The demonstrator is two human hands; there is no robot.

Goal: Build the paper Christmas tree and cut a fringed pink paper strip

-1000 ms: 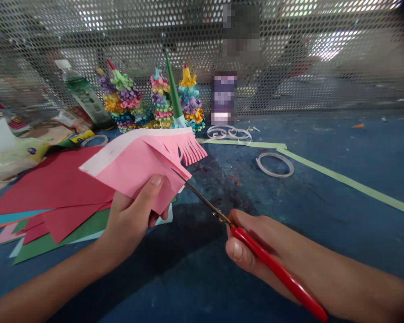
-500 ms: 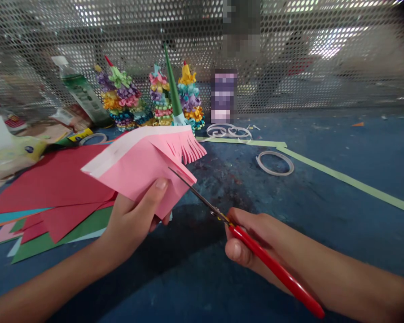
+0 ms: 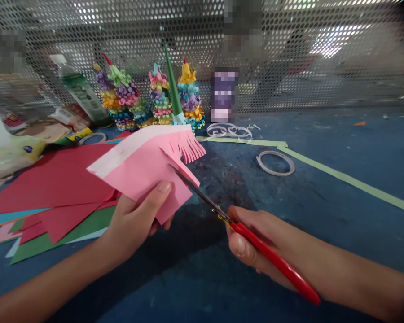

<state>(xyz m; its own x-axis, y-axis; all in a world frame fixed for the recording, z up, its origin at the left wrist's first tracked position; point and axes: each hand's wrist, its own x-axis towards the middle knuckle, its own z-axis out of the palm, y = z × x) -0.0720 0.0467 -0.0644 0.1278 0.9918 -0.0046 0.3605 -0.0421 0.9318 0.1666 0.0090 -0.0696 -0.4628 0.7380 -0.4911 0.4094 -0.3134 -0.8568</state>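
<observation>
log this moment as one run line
left hand: fringed pink paper | right hand: red-handled scissors | blades at paper edge

- I see quilled paper trees (image 3: 119,98) beside a green paper cone (image 3: 173,85)
- plastic bottle (image 3: 79,89) tilted behind them, left
- red paper sheets (image 3: 50,188) lying over other colours
- pale paper ring (image 3: 276,174) on the blue worktop (image 3: 340,242)
- green strip (image 3: 343,179) (tape, I think)
- perforated metal screen (image 3: 289,45) behind everything
</observation>
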